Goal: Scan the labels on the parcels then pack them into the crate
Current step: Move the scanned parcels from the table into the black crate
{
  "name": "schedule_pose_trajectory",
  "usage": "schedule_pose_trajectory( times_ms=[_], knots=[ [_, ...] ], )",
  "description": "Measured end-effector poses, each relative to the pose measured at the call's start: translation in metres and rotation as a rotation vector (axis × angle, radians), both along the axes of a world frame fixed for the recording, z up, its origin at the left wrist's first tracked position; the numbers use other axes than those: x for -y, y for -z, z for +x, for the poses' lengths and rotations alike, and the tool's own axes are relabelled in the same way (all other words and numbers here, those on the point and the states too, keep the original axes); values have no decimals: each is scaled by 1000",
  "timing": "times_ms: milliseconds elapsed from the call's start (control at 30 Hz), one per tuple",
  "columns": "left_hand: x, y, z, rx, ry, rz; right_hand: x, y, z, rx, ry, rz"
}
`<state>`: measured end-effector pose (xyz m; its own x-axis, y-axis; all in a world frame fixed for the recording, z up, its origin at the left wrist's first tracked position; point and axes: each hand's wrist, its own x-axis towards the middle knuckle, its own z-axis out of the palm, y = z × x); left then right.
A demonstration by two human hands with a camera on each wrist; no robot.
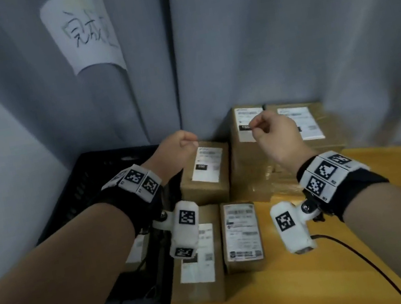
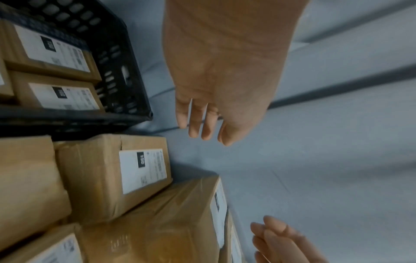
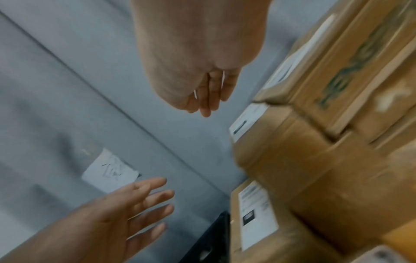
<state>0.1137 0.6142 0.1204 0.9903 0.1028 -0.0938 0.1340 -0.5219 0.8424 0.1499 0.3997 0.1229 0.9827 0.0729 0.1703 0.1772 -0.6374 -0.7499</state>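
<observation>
Several brown cardboard parcels with white labels lie on the wooden table: a small one (image 1: 205, 169) at the back, two large ones (image 1: 243, 128) (image 1: 301, 120) behind it and two (image 1: 240, 233) (image 1: 198, 254) nearer me. The black plastic crate (image 1: 87, 182) stands left of the table. In the left wrist view the crate (image 2: 128, 74) holds labelled parcels (image 2: 51, 46) (image 2: 63, 96). My left hand (image 1: 187, 142) hovers above the small parcel, empty, its fingers (image 3: 148, 201) spread. My right hand (image 1: 259, 125) hangs over the large parcel, fingers (image 3: 207, 99) loosely curled, holding nothing.
A grey curtain hangs close behind the table and crate, with a handwritten paper note (image 1: 84, 33) pinned to it. A black cable (image 1: 359, 252) runs over the bare wooden table (image 1: 375, 268) at the right front.
</observation>
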Motion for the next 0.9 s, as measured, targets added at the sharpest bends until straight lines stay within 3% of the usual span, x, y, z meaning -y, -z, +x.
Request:
schedule_pose_trajectory(
  times_ms=[100, 167, 267, 367, 467, 567, 700, 800, 900],
  knots=[
    [29, 9, 6, -36, 36, 4, 46, 9, 4, 28, 204, -207],
    [45, 17, 9, -66, 44, 26, 75, 18, 4, -97, 327, -306],
    [68, 30, 14, -71, 2, 23, 108, 40, 4, -195, 389, -304],
    [86, 46, 19, -90, -68, 37, 120, 60, 4, -215, 475, 131],
    [97, 57, 25, -94, -99, 58, 118, 72, 7, -468, 551, 582],
    [100, 59, 34, -93, -66, 80, 114, 76, 11, -566, 573, 737],
    [102, 61, 41, -132, -58, 11, 107, 69, 13, -466, 657, 766],
    [102, 61, 41, -163, -35, 31, 105, 58, 11, -277, 771, 664],
    [99, 57, 39, -183, -18, 65, 103, 40, 10, 22, 742, 588]
  ],
)
